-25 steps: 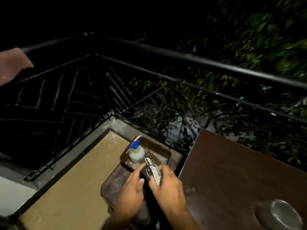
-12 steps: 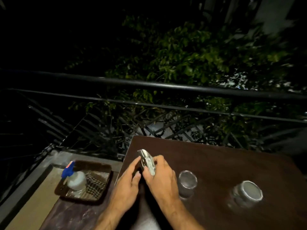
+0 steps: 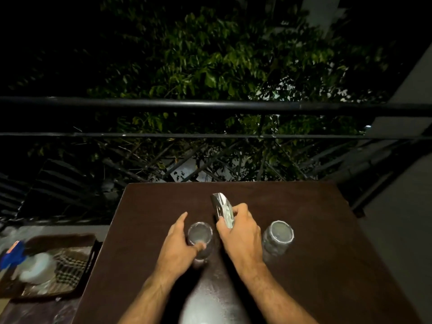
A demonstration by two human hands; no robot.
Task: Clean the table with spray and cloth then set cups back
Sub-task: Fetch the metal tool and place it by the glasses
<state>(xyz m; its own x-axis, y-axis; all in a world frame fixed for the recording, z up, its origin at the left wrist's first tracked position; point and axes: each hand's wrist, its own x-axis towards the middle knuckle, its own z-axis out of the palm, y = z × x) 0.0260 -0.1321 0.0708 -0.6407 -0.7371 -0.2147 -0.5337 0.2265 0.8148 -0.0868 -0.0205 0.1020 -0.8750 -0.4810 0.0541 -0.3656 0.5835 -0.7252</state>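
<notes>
On the dark brown table (image 3: 304, 288) stand two cups. My left hand (image 3: 180, 244) wraps around the clear middle cup (image 3: 199, 233), thumb against its near side. My right hand (image 3: 240, 232) grips a shiny steel cup (image 3: 222, 206), held tilted on its side just above the tabletop, behind and right of the middle cup. A third cup (image 3: 278, 237) stands upright to the right of that hand, untouched. The spray bottle (image 3: 32, 265) with a blue trigger and the checked cloth (image 3: 70, 267) lie in a dark tray (image 3: 70, 238) on a lower surface left of the table.
A black metal railing (image 3: 210, 105) runs across just beyond the table's far edge, with leafy branches behind it. A pale wall (image 3: 411, 206) rises at the right. The low stand carrying the tray sits close against the table's left edge.
My view swung right from the tray to the table. My right hand carried the steel cup over the table. My left hand let go of it and closed around the middle cup.
</notes>
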